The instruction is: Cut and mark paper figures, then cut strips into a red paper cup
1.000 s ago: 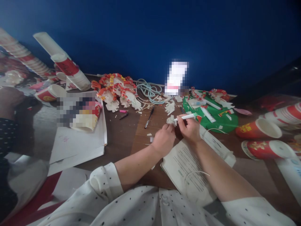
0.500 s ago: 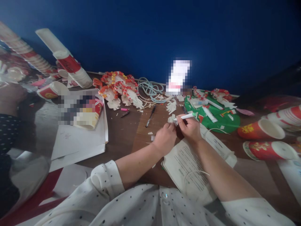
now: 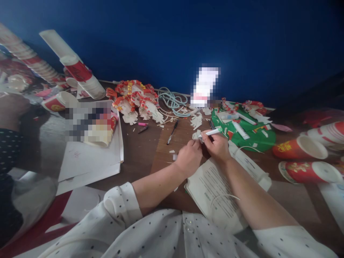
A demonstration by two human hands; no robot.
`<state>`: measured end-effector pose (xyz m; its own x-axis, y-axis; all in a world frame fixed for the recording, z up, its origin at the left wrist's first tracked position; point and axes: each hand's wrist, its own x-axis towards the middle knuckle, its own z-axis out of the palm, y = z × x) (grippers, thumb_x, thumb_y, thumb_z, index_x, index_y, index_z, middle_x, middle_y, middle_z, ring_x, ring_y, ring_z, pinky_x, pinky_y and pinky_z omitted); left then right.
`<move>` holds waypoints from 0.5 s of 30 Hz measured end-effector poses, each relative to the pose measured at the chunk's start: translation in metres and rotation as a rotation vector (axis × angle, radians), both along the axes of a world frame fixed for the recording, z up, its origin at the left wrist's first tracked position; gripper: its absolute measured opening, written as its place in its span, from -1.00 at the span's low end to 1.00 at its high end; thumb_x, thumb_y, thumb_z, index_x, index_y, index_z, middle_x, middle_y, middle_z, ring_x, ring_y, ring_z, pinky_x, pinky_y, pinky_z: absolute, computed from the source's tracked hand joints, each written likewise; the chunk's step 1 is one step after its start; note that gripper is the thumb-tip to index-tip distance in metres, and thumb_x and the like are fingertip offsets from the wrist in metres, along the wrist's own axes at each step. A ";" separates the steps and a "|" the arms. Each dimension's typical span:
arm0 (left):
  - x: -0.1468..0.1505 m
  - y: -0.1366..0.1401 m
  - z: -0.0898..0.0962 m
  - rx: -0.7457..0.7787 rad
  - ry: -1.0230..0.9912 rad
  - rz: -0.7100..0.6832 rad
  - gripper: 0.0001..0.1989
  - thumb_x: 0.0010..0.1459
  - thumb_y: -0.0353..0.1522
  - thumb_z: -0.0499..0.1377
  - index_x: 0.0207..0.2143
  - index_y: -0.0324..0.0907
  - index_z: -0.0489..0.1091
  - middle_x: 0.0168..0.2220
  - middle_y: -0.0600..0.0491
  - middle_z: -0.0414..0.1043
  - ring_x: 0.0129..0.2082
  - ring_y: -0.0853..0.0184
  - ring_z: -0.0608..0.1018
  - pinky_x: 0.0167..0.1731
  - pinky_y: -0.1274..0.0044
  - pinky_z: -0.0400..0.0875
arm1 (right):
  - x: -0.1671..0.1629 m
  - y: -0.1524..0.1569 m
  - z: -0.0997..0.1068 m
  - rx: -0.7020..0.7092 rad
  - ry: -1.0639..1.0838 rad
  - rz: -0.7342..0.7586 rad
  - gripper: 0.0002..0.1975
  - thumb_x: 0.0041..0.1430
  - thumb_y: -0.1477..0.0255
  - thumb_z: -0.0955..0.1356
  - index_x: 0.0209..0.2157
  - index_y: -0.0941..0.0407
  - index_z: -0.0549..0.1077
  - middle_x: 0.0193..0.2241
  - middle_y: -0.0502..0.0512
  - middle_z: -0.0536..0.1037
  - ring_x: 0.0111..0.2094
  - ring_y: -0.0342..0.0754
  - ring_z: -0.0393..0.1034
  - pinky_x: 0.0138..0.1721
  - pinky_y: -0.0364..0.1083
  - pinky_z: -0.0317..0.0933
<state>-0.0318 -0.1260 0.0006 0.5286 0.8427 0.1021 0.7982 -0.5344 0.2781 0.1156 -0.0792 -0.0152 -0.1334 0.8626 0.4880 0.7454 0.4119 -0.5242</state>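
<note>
My right hand point(image 3: 218, 147) grips a white marker pen point(image 3: 213, 132) with a green end, its tip slanting down to the left. Beside it, my left hand point(image 3: 189, 156) is closed with bent fingers on a small white paper piece point(image 3: 196, 135). The pen's tip is at this paper, but whether it touches cannot be made out. Under my right forearm lies a white paper bag point(image 3: 215, 190) with printed text and a thin cord handle. A black pen point(image 3: 172, 132) rests on the brown table left of my hands, close to several paper scraps.
Red-and-white paper figures point(image 3: 137, 98) and a pale blue cord point(image 3: 173, 102) lie at the back. A lit phone point(image 3: 205, 86) leans on the blue wall. Right: a green disc point(image 3: 258, 138) with scraps and paper cups point(image 3: 298, 147). Left: white sheets point(image 3: 80, 165) and another person's arm point(image 3: 12, 111).
The view has shifted very slightly. Both hands stay in nearly the same place, with the marker still at the small paper piece.
</note>
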 end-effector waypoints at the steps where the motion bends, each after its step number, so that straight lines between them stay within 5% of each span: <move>1: 0.000 0.000 0.000 0.000 0.001 0.001 -0.69 0.21 -0.49 -0.05 -0.04 -0.38 0.35 0.00 -0.18 0.34 0.02 0.20 0.34 -0.10 0.47 0.41 | 0.000 0.000 0.000 -0.001 -0.001 0.002 -0.73 0.24 0.25 0.27 -0.33 0.12 0.52 -0.33 0.15 0.62 -0.29 0.01 0.51 -0.21 -0.06 0.34; 15: 0.000 0.000 0.001 0.008 0.034 0.010 -0.66 0.22 -0.47 -0.05 -0.01 -0.38 0.33 0.04 -0.19 0.33 0.06 0.21 0.33 -0.09 0.50 0.41 | -0.002 -0.001 0.000 0.028 -0.007 -0.050 -0.74 0.23 0.27 0.28 -0.33 0.13 0.52 -0.36 0.15 0.61 -0.32 0.00 0.51 -0.25 -0.08 0.34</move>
<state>-0.0322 -0.1264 0.0014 0.5232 0.8474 0.0907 0.8127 -0.5281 0.2463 0.1139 -0.0798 -0.0148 -0.0943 0.8542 0.5113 0.7691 0.3886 -0.5073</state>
